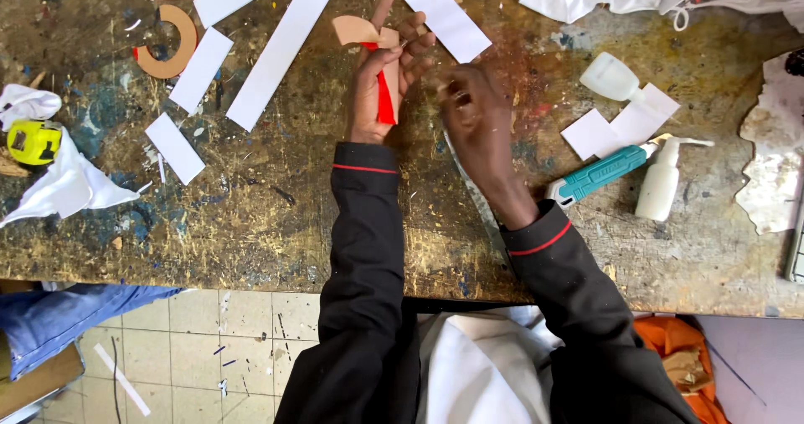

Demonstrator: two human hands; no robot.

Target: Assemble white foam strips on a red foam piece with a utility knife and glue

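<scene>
Far left on the tabletop (251, 223) sits a yellow tape measure (33, 142), then white paper strips (280, 49). Left hand (377, 85) has its grip clenched on a tan cutout (362, 32) with a red strip (385, 104), held above the tabletop, long axis running away from the body; it looks light, thin, bendy, best pinched at the edges. Right hand (473, 118) is blurred, can't tell its grip. Glue bottle (662, 177) at right
</scene>
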